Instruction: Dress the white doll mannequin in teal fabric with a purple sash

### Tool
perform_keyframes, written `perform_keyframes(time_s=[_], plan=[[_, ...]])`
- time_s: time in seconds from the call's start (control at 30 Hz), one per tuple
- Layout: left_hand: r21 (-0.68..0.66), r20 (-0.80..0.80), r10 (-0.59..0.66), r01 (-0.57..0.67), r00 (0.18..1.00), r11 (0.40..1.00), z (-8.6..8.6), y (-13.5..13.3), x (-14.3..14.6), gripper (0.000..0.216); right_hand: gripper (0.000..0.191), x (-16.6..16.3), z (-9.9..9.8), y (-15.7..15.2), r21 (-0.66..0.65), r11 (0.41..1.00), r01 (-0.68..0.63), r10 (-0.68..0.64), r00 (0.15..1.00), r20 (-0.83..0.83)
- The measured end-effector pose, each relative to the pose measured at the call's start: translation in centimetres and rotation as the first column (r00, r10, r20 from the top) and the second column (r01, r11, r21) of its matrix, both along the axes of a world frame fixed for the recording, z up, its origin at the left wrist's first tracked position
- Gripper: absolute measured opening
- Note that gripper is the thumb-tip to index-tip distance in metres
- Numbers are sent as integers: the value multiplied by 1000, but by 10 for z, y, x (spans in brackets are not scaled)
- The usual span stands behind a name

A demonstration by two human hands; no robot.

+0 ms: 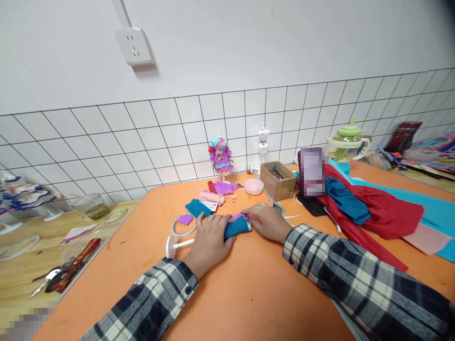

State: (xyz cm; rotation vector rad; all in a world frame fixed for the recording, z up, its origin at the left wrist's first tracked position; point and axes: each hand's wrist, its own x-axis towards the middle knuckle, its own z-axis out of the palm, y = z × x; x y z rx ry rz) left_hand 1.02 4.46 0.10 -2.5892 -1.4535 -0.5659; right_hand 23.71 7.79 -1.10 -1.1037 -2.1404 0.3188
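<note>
A small doll dress form lies on its side on the orange table, with its round white stand base (171, 246) pointing left. Teal and purple doll cloth (236, 228) wraps its upper part. My left hand (212, 240) lies over the form and holds it down, fingers curled round the cloth. At the other end, my right hand (267, 221) pinches the edge of the cloth between its fingers; the fingertips are partly hidden. Just beyond my left hand are a folded teal cloth piece (197, 207) and a white ring (184, 234) with a purple scrap (185, 219).
A dressed doll form (221, 156) and a bare white one (263, 142) stand by the wall. Nearby are a pink bowl (253, 186), a cardboard box (279, 182) and a propped phone (313, 171). Red fabric (386, 210) spreads at right; keys (53, 275) lie at left.
</note>
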Motion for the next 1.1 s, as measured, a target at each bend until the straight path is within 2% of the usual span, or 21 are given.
perform_keyframes(time_s=[0.07, 0.13, 0.27, 0.33, 0.4, 0.43, 0.47, 0.5, 0.53, 0.57, 0.63, 0.67, 0.7, 0.77, 0.83, 0.9, 0.93, 1.0, 1.1], plan=[[10, -2, -24, 24, 1000, 1000, 1, -5, 1, 39, 25, 0, -4, 3, -24, 999, 47, -49, 995, -82], [8, 1, -51, 51, 999, 999, 4, -11, 2, 35, 21, 3, -6, 9, -32, 991, 133, -137, 978, -157], [35, 18, -106, 105, 994, 994, 13, -20, -1, 34, 28, 26, -1, 25, -23, 946, 325, -314, 893, -323], [86, 7, -85, 85, 996, 993, 18, -18, -5, 34, 35, 42, 8, 26, -1, 904, 427, -392, 829, -399], [145, -18, -27, 29, 999, 989, 21, -11, -11, 32, 37, 54, 19, 17, 84, 858, 507, -425, 791, -441], [167, -32, 0, 5, 999, 986, 21, -6, -14, 31, 33, 57, 23, 9, 164, 845, 510, -405, 808, -428], [180, -46, 17, -9, 999, 984, 21, -1, -17, 31, 27, 56, 27, -1, 320, 840, 438, -333, 882, -334], [186, -57, 26, -15, 998, 983, 20, 4, -19, 31, 22, 51, 29, -12, 459, 848, 265, -222, 964, -147], [184, -69, 28, -15, 997, 983, 18, 8, -21, 30, 19, 43, 29, -24, 537, 841, 71, -110, 993, 41], [182, -80, 27, -12, 996, 983, 16, 12, -22, 30, 21, 32, 28, -36, 535, 843, -53, -53, 982, 182], [191, -95, 26, -8, 995, 982, 11, 17, -22, 32, 25, 7, 23, -57, 407, 903, -137, -19, 934, 357], [208, -97, 26, -6, 995, 978, 8, 18, -21, 37, 29, -5, 20, -66, 313, 935, -164, 29, 918, 396], [232, -92, 24, -2, 996, 973, 7, 17, -21, 42, 40, -14, 18, -72, 222, 952, -209, 108, 912, 395], [281, -47, 12, 2, 999, 960, 6, 12, -20, 47, 60, -22, 17, -77, 114, 955, -273, 224, 920, 321], [279, 14, -63, 57, 998, 959, 7, 2, -18, 35, 49, -15, 18, -73, 95, 966, -240, 211, 946, 246], [195, 61, -212, 196, 975, 961, 9, -10, -14, 20, 28, 0, 19, -63, 88, 990, -113, 89, 966, 244], [130, 76, -285, 274, 956, 953, 9, -16, -11, 18, 25, 7, 19, -58, 73, 996, -57, 35, 962, 271], [21, 78, -360, 360, 930, 933, 8, -23, -4, 26, 25, 18, 16, -49, 27, 1000, -13, 3, 936, 351], [-87, 43, -339, 341, 940, 936, 2, -24, 6, 37, 23, 19, 13, -45, -35, 999, -15, 29, 888, 459]])
